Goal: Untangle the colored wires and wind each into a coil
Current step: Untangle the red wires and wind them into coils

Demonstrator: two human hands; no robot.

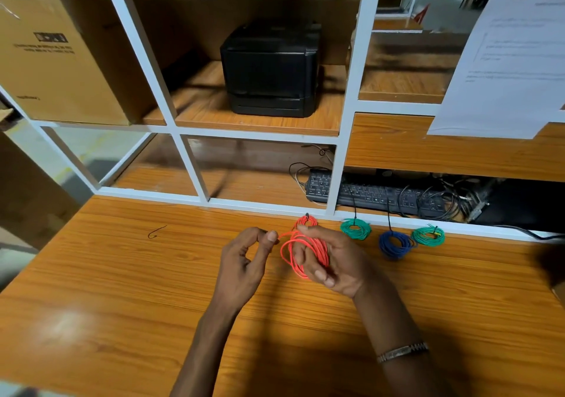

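Working at a wood-grain laminate desk [122, 274], glossy, orange-brown, with a small dark hook-shaped mark [156, 232] on the left part. White-framed shelving [189, 164] behind, same wood-grain boards. Upper bays: brown cardboard box [61, 54] at left, boxy black printer [270, 69] in the middle. Lower bay at right: black keyboard [376, 194] amid loose black cables. Printed paper sheet [513, 60] hanging at upper right.

Thin plastic-coated wires. Along the desk's back edge, round flat coils: small red coil [306, 221], green coil [355, 228], blue coil [395, 244], second green coil [428, 236], each with a black tie.

Right hand [333, 262] wrapped in loose oval loops of orange-red wire [290, 253], fingers curled through the loops, thumb on top, holding the bundle just in front of the red coil. Left hand [244, 262] pinching the wire's free end between thumb and forefinger [270, 237], remaining fingers curled. Metal bracelet [403, 351] on right wrist.
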